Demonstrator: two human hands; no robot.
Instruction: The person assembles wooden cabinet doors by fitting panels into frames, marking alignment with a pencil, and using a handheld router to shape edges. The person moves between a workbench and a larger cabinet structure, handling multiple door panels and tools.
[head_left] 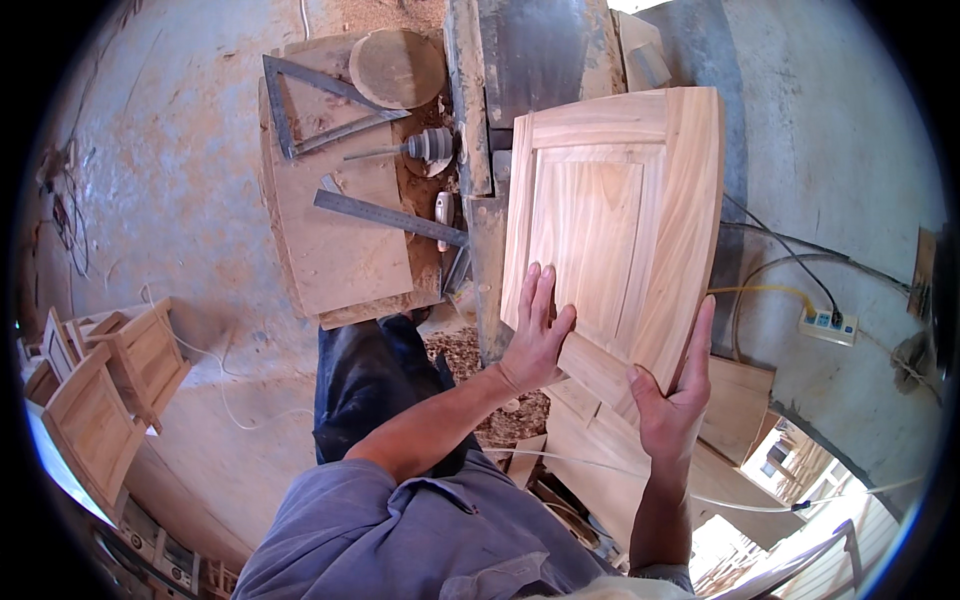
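Note:
A pale wooden cabinet door (590, 240) with a raised centre panel lies in front of me, over a dark metal machine table (545, 55). My left hand (537, 345) rests on the door's near left part, its fingers stretched out over the wood. At the near right corner, my right hand (672, 405) grips the door. The right thumb presses on the face, and the fingers run along the side edge. What lies under the door is hidden.
Left of the machine, a wooden board (345, 235) carries a metal triangle (283, 110), a try square (385, 215), a round wooden disc (397, 68) and a chuck with a bit (428, 147). A power strip (828, 326) with cables is at right. Wooden panels (95, 425) stand far left.

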